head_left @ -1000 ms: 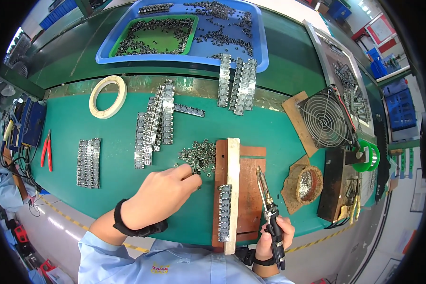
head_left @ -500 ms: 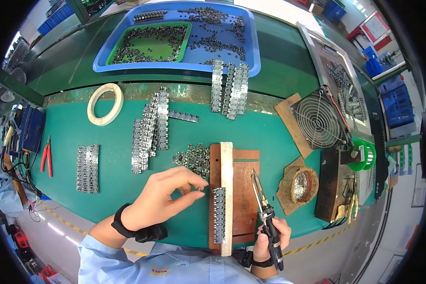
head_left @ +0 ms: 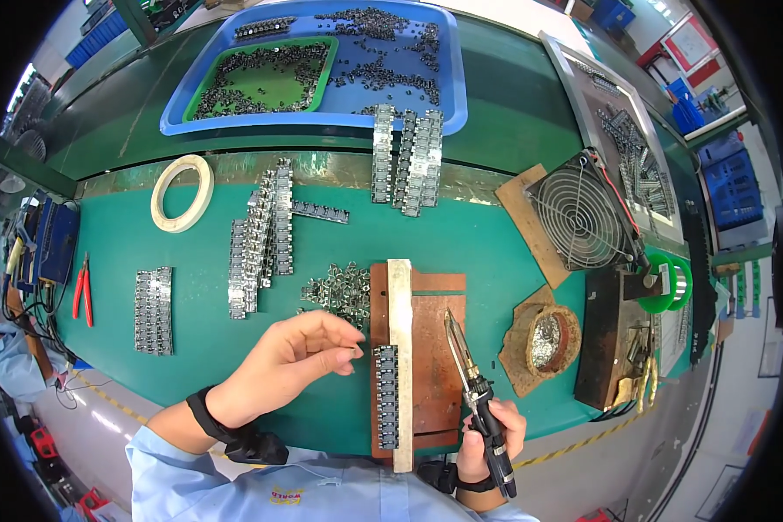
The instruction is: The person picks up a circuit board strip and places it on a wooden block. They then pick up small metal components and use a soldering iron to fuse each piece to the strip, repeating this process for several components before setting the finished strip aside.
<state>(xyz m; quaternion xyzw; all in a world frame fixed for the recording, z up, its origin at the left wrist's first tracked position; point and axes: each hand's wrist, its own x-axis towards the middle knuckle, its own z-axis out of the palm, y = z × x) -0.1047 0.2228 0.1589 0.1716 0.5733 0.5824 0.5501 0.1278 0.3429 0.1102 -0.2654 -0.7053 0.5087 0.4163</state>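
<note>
Okay, so treat the flat reddish-brown board (head_left: 439, 348) as the clock's centre. Right hand (head_left: 508, 426) is at 4 o'clock, fingers wrapped around a slim black-handled soldering iron with a long metal tip (head_left: 483, 418); the tip aims toward 11, over the board. Left hand (head_left: 287, 365) is at 9, thumb and fingertips nearly together. Honestly can't tell if there's a tiny part between them.

The narrow strip of small dark circuit boards (head_left: 386, 396) lies at 8 on the board, right along the long pale straight bar (head_left: 400, 357). A loose pile of tiny silvery metal pieces (head_left: 341, 291) sits at 10, just past the left fingers. Further out: rough brown round cup with a shiny inside (head_left: 552, 341) at 3, square black fan with a wire grille (head_left: 580, 217) between 1 and 2, red-handled pliers (head_left: 83, 296) past 9.
</note>
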